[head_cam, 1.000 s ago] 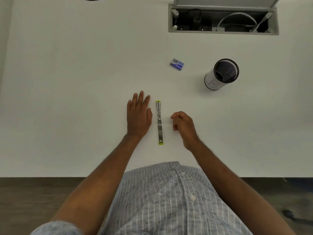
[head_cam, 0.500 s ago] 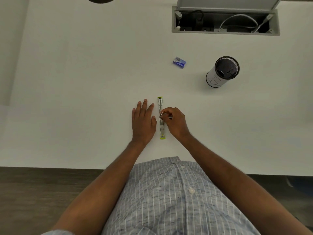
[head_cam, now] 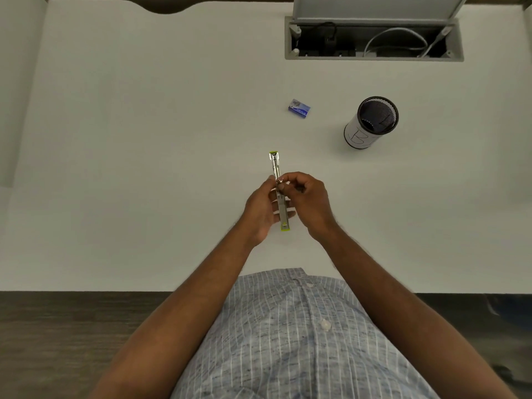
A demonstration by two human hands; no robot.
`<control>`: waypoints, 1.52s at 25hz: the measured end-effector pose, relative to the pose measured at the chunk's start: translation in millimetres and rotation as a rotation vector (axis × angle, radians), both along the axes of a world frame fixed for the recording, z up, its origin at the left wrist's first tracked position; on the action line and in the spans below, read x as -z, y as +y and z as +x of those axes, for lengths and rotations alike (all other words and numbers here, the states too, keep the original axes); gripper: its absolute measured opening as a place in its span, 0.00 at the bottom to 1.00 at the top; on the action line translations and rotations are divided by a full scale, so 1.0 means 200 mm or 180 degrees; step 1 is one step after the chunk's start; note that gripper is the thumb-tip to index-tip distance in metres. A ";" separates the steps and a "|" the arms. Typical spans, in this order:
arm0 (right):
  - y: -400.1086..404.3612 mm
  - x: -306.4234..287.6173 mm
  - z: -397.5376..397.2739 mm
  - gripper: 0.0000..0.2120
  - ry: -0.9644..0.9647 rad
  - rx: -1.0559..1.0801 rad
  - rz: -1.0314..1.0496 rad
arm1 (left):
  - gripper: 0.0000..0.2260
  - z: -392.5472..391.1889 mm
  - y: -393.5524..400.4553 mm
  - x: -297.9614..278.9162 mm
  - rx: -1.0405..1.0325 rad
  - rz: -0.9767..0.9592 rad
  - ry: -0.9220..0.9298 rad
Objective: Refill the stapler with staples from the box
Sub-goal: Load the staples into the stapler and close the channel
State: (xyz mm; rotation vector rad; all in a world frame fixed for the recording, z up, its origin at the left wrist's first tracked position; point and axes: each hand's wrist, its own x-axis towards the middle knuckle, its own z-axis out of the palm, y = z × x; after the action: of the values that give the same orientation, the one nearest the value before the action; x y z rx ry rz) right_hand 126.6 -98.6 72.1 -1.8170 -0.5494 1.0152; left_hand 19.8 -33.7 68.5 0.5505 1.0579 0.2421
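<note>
The stapler, a long narrow metal bar with a yellow-green tip at each end, lies opened out flat near the middle of the white table, its length running from 12 o'clock to 6 o'clock. Both hands close in on its middle stretch. The left hand sits at the stapler's 9 o'clock side, its fingers curled in against the metal and its thumb reaching across under the near part of the bar, so it grips the stapler. The right hand comes in from the 3 o'clock side, fingers curled, with fingertip and thumb pinching at the bar just where the left fingertips meet it (something small and pale shows at that pinch, too small to name). The far end of the stapler pokes out past both hands toward 12 o'clock, and the near green tip shows between the two wrists at 6 o'clock.

The staple box, small and blue, lies flat on the table well apart from the hands, at about 1 o'clock from the stapler's far tip. Farther out, toward 2 o'clock, stands a black mesh pen cup with a white label wrapped around it, a handwritten letter on the label. At the table's far edge an open cable tray holds a white cord and black plugs. A striped blue shirt fills the near edge of the view.
</note>
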 end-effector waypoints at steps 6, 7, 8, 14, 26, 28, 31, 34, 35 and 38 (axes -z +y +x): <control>-0.07 -0.11 0.04 0.07 0.0198 -0.0191 0.0121 | 0.14 0.04 -0.01 -0.07 -0.0043 -0.0023 0.0171; -0.08 -0.12 0.06 0.09 0.0351 -0.0107 0.0152 | 0.15 0.04 -0.01 -0.08 -0.0042 -0.0023 0.0137; -0.09 -0.13 0.07 0.11 0.0571 0.0054 0.0194 | 0.16 0.04 -0.01 -0.09 -0.0030 -0.0027 0.0078; -0.11 -0.18 0.14 0.12 0.1535 0.0707 0.0571 | 0.18 0.04 -0.03 -0.13 0.0052 -0.0049 -0.0191; -0.09 -0.25 0.12 0.10 0.0614 0.0363 0.0376 | 0.17 0.05 -0.07 -0.13 0.0143 0.0209 -0.0154; -0.10 -0.24 0.13 0.10 0.0695 0.0324 0.0364 | 0.16 0.05 -0.06 -0.14 0.0166 0.0237 -0.0168; -0.09 -0.24 0.15 0.11 0.1270 0.0526 0.0466 | 0.16 0.05 -0.06 -0.13 0.0180 0.0231 -0.0114; -0.08 -0.25 0.16 0.10 0.1840 0.0682 0.0627 | 0.17 0.05 -0.07 -0.13 0.0171 0.0200 -0.0092; -0.08 -0.25 0.16 0.10 0.2025 0.0710 0.0676 | 0.17 0.05 -0.07 -0.13 0.0158 0.0189 -0.0090; -0.09 -0.27 0.17 0.14 0.2569 0.0794 0.0777 | 0.16 0.06 -0.07 -0.13 0.0125 0.0181 -0.0122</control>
State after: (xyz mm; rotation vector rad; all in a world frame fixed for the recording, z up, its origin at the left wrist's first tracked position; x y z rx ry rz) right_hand 159.7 -116.6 125.8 -1.0910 0.0516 1.3195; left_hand 30.9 -46.7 93.7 0.6150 1.0044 0.2477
